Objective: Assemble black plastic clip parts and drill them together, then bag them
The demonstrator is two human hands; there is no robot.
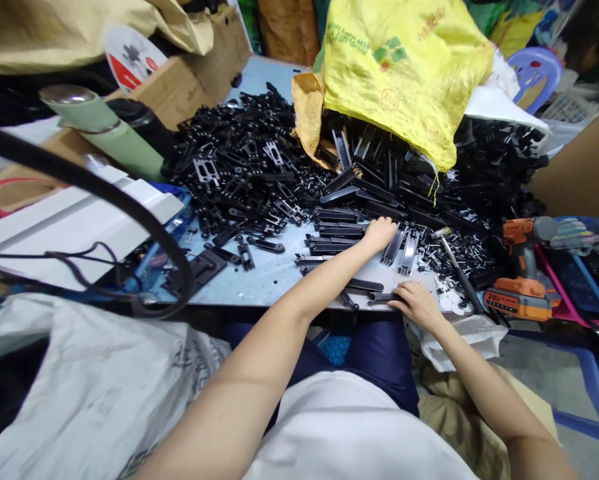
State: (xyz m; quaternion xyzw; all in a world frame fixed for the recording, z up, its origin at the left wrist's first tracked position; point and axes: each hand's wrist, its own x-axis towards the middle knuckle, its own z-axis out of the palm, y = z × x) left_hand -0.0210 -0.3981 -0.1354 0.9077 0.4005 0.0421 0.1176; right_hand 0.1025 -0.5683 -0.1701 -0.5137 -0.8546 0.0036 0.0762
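Note:
My left hand (380,233) reaches over the bench among long black channel-shaped parts, its fingers curled down and close together; whatever is under the fingertips is hidden. Left of it lies a stack of long black parts (336,230) set side by side. Upright-ribbed black channels (408,252) lie just right of and below that hand. Nearer the front edge, my right hand (418,303) is closed with thumb and fingers at the end of a short black arm-shaped piece (382,298). Another black arm piece (364,285) rests just beyond it.
A big heap of black parts (239,160) covers the back left. Beyond the hands sits a yellow sack (394,73). On the right are loose screws (459,253), a hammer (459,270) and an orange cordless drill (522,270). A black cable (104,190) arcs across the left.

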